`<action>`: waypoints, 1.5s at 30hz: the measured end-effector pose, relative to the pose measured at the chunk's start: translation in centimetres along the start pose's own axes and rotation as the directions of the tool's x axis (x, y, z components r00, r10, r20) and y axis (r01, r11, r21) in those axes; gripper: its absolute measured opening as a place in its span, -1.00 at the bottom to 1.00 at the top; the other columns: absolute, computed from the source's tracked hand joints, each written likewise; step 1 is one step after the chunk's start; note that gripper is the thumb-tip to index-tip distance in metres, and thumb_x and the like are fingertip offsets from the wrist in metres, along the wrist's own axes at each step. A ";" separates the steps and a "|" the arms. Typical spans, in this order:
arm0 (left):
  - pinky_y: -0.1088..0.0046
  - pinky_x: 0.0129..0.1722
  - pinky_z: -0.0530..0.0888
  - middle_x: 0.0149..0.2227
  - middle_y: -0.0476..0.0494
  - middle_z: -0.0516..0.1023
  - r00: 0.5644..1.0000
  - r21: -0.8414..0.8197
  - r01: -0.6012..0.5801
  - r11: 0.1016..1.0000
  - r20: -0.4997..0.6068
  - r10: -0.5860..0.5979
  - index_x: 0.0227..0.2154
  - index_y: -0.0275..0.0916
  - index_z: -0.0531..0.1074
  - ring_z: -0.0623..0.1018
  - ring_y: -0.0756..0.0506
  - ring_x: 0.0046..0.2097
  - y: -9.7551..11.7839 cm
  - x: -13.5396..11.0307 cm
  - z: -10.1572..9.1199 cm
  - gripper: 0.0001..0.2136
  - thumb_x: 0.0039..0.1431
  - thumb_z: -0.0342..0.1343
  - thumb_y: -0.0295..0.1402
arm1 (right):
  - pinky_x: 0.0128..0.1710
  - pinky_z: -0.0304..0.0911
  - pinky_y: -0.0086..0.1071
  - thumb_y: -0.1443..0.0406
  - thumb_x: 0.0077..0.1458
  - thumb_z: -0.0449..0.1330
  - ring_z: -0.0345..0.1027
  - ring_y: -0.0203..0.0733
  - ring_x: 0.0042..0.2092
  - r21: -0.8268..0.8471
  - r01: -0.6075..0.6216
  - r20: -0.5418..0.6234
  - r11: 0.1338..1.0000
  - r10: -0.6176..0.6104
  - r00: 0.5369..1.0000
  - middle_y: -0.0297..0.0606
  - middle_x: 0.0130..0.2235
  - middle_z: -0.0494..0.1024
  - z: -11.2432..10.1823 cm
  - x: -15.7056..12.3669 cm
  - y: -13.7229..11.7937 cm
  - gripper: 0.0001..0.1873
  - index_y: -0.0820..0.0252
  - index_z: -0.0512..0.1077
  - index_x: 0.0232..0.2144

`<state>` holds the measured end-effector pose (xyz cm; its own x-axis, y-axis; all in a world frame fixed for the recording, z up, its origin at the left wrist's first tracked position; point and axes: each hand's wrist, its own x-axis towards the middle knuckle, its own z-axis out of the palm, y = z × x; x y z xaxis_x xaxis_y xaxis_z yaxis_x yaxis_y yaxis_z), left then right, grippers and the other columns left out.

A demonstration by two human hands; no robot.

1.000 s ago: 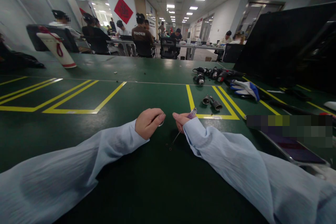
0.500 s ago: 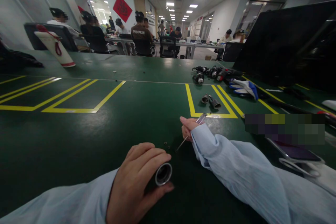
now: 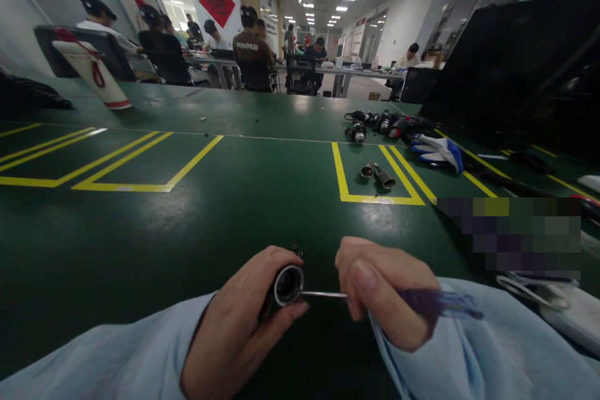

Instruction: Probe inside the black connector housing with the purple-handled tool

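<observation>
My left hand (image 3: 244, 319) is closed around a hollow metal cylinder (image 3: 288, 285), its open end turned towards me and to the right. In my right hand (image 3: 382, 290) is a screwdriver (image 3: 434, 303) with a translucent purplish handle. Its thin shaft points left, and the tip meets the lower right rim of the cylinder; whether it sits in a screw cannot be made out. Just beyond the cylinder, several tiny dark rings or nuts (image 3: 300, 254) lie on the green table (image 3: 187, 244).
Two metal sleeves (image 3: 384, 179) lie inside a yellow tape outline at the right. Behind them are cabled metal parts (image 3: 359, 132) and a white-blue glove (image 3: 438, 153). A black monitor-like panel (image 3: 510, 69) stands far right. A white cup-like container (image 3: 96, 72) is far left; people sit beyond.
My right hand has turned over and come nearer, bringing the screwdriver tip from the tabletop to the cylinder's rim. The left hand with the cylinder has shifted slightly up and left.
</observation>
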<state>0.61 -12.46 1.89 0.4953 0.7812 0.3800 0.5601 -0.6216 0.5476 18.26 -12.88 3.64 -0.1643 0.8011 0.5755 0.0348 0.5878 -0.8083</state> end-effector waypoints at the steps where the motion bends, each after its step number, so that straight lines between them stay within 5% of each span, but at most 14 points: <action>1: 0.47 -0.37 0.51 -0.27 -0.13 0.47 1.000 0.006 0.002 1.000 -0.004 -0.002 -0.19 -0.20 0.27 0.49 -0.07 -0.30 0.1 0.0 0.0 -0.79 0.07 0.03 -0.38 | -0.57 0.05 -0.37 0.23 0.14 -0.05 0.11 -0.35 -0.61 -0.044 0.033 0.002 0.998 -0.032 0.999 -0.34 -0.73 0.24 0.1 0.0 -0.1 -0.55 0.20 0.19 -0.75; 7: 0.46 -0.35 0.49 -0.28 -0.13 0.44 1.000 0.019 0.001 1.000 -0.028 0.000 -0.20 -0.19 0.26 0.47 -0.07 -0.31 0.3 0.2 0.1 -0.80 0.07 0.01 -0.41 | -0.57 0.01 -0.36 0.24 0.17 -0.10 0.11 -0.33 -0.60 -0.184 0.062 0.058 0.981 -0.052 0.997 -0.34 -0.71 0.21 0.1 0.2 -0.2 -0.57 0.19 0.12 -0.73; 22: 0.46 -0.40 0.44 -0.39 -0.10 0.42 0.998 -0.131 0.035 0.991 -0.053 -0.042 -0.30 -0.20 0.29 0.43 -0.06 -0.35 1.4 0.4 -0.1 -0.84 0.14 -0.17 -0.44 | -0.53 0.07 -0.39 0.27 0.13 -0.03 0.10 -0.39 -0.59 -0.212 0.164 0.070 0.963 -0.152 0.986 -0.38 -0.68 0.23 0.5 -0.5 0.8 -0.63 0.20 0.21 -0.69; 45: 0.45 -0.47 0.32 -0.49 -0.05 0.33 0.997 -0.072 0.028 0.997 -0.068 -0.033 -0.45 -0.25 0.25 0.34 -0.02 -0.45 1.4 1.3 0.3 -0.85 -0.03 -0.19 -0.55 | -0.52 0.03 -0.40 0.34 0.10 -0.03 0.05 -0.39 -0.57 -0.255 0.278 0.169 0.926 -0.241 0.956 -0.39 -0.65 0.20 0.7 -0.4 0.4 -0.71 0.20 0.13 -0.65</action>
<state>2.18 -12.34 2.90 0.4300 0.8035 0.4116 0.5249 -0.5935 0.6102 17.68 -13.03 3.05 -0.3320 0.6052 0.7235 0.2380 0.7959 -0.5566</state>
